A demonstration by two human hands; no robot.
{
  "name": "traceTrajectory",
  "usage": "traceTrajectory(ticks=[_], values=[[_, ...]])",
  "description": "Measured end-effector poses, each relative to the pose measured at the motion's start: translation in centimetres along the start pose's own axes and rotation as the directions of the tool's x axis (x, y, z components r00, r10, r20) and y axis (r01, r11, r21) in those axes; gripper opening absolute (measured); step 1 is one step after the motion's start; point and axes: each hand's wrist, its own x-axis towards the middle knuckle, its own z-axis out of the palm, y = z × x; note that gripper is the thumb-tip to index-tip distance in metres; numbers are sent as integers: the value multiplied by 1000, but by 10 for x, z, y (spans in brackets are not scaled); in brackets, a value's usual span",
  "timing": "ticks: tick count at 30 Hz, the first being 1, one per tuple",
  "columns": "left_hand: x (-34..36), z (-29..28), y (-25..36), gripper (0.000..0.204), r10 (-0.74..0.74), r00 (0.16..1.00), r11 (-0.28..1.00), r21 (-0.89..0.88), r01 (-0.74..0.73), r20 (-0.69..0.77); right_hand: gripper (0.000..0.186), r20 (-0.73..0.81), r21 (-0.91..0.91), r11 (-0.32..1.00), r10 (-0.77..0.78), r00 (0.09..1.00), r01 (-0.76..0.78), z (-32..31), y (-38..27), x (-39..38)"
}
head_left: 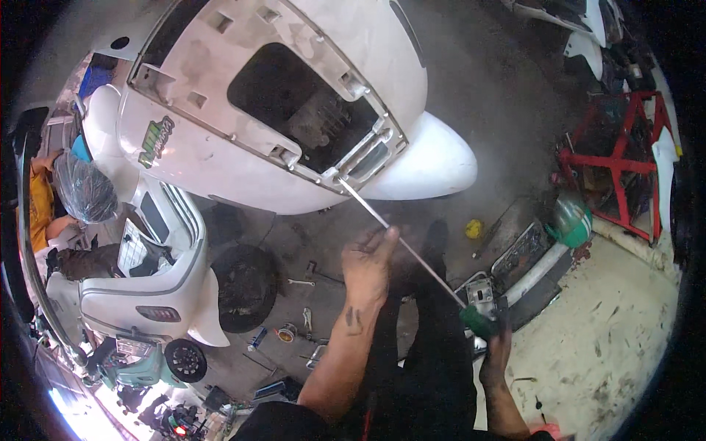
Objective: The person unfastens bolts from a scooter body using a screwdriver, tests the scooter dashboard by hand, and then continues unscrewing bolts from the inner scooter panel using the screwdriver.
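Screwdriver (430, 270) running diagonally, tip against the white scooter body (220, 151), just below its dark opening (279, 88)! Your right hand (501, 344) wraps the green handle; your left hand (365, 266) curls at the shaft, whether pinching, I can't tell. Around you: dusty grey floor (507, 140), loose tyre (241, 288), scattered spanners (301, 282), red frame (614, 163), scuffed pale slab (596, 345).

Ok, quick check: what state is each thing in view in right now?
Green-handled tool: slanted, tip at the scooter body's edge
Right hand: closed on the handle
Left hand: fingers curled by the shaft; grip unclear
White scooter body: central opening uncovered
White scooter at left: upright
Wrench: lying on the floor
Red metal frame: standing
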Motion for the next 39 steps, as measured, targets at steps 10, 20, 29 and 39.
traceTrajectory(ticks=[10,20,29,39], values=[[-2,1,5,29,12,999,999,32,-11,-46,43,147,-148,966,-189,971,211,-8,-3,7],[0,-4,1,35,23,999,1000,15,-23,-46,49,108,141,971,181,978,-195,-7,-17,-5],[-1,2,3,35,14,998,1000,3,-14,-53,56,513,649,532,222,829,-544,-20,-19,5],[-9,-16,15,31,308,941,857,470,-211,-140,58,303,-633,621,-350,886,462,0,-30,25]])
